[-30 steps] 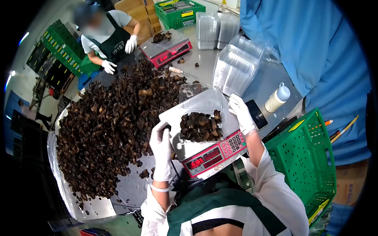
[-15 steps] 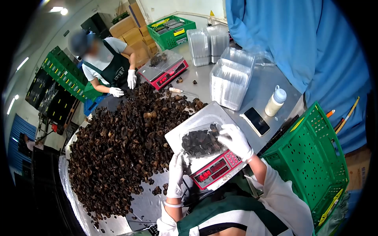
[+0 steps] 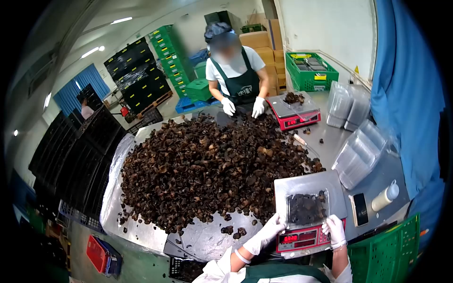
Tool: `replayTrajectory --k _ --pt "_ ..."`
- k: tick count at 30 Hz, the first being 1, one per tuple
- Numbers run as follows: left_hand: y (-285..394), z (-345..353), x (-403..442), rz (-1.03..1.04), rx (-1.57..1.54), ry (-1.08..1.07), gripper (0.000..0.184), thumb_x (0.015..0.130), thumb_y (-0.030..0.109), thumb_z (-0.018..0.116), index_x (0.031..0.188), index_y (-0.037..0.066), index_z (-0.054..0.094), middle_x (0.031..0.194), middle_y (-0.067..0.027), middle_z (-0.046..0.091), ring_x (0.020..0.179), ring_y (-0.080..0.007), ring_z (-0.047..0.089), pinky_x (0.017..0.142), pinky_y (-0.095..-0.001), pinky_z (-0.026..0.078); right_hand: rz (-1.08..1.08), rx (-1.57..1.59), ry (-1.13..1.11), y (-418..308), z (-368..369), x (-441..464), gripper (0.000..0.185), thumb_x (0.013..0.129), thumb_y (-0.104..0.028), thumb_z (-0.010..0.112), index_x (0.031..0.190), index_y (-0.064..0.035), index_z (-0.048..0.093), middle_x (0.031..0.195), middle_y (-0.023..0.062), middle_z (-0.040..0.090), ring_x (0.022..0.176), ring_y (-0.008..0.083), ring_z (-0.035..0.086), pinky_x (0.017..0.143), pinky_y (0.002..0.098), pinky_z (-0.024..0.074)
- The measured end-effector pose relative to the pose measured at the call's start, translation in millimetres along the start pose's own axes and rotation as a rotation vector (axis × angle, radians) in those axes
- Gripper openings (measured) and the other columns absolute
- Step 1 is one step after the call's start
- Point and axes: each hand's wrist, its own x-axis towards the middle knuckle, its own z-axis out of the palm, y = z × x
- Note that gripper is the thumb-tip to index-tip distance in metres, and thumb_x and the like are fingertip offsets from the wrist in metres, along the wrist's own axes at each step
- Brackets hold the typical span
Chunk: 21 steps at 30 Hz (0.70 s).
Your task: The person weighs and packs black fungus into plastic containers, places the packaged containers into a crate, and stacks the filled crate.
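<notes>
A clear plastic box [image 3: 307,209] filled with dark, crinkled wood ear mushrooms is at the metal pan of a red digital scale [image 3: 336,180]. My gloved left hand [image 3: 270,229] has its fingertips closed at the box's near left corner. On the opposite side, my gloved right hand [image 3: 335,231] curls its fingers against the near right corner. Whether the box rests fully on the pan is hard to tell. Left of the scale spreads a large heap of loose wood ear mushrooms [image 3: 203,170].
Across the table stands a co-worker [image 3: 236,75] in gloves beside a second red scale [image 3: 297,111]. Stacked clear boxes [image 3: 361,153], a phone [image 3: 359,209] and a bottle [image 3: 385,195] lie to the right. Green crates [image 3: 387,250] stand at the near right and far [image 3: 312,70].
My view has swung up and left. My right hand has come from over the mushrooms to the box's near right corner. My left hand stays at the near left side.
</notes>
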Motion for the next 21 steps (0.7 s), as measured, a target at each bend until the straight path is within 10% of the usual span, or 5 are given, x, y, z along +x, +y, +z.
replayTrajectory --k 7,11,13,15,21 --pt "10.0 -0.2 -17.0 0.307 0.323 0.133 0.01 0.087 0.004 0.055 0.095 0.006 0.049 0.08 0.0032 0.05 0.069 -0.0063 0.047 0.062 -0.0221 0.043 -0.12 -0.026 0.049 -22.4 24.6 -18.5 0.006 0.092 -0.006 0.054 0.096 -0.0011 0.055 0.075 0.004 0.06 0.06 0.0085 0.058 0.053 0.0205 0.0445" --pt "51.7 3.5 -18.7 0.717 0.958 0.521 0.015 0.08 0.005 0.061 0.095 0.003 0.062 0.089 -0.0127 0.063 0.08 -0.0193 0.062 0.07 -0.0304 0.049 -0.599 -0.713 -0.057 -72.2 46.1 -35.5 0.059 0.078 0.0 0.058 0.135 0.0016 0.043 0.127 0.02 0.053 0.112 0.0303 0.056 0.097 0.0327 0.0436" --pt "73.0 15.8 -29.4 0.634 0.566 0.519 0.021 0.08 -0.003 0.058 0.1 0.001 0.064 0.099 -0.0151 0.066 0.088 -0.0269 0.065 0.078 -0.0321 0.052 -0.687 -0.578 0.009 -76.2 59.4 -43.8 0.051 0.082 -0.001 0.05 0.132 0.0019 0.045 0.131 0.0213 0.05 0.122 0.0339 0.05 0.103 0.0363 0.0396" --pt "71.2 -2.9 -22.4 0.979 0.954 0.474 0.02 0.081 -0.007 0.056 0.098 0.0 0.063 0.102 -0.0153 0.066 0.087 -0.0234 0.065 0.078 -0.031 0.052 -0.711 -0.9 0.102 -85.6 61.9 -52.7 0.055 0.08 -0.003 0.054 0.134 0.0009 0.045 0.134 0.0218 0.048 0.121 0.0368 0.049 0.101 0.0376 0.0413" --pt "67.0 8.4 -5.8 0.853 0.877 0.344 0.027 0.077 -0.017 0.054 0.095 0.001 0.062 0.099 -0.0158 0.066 0.086 -0.0253 0.065 0.077 -0.03 0.051 -0.933 -1.04 0.148 -77.3 43.4 -63.0 0.066 0.074 -0.015 0.067 0.135 -0.0089 0.044 0.136 0.0216 0.044 0.117 0.0399 0.05 0.097 0.0441 0.0441"
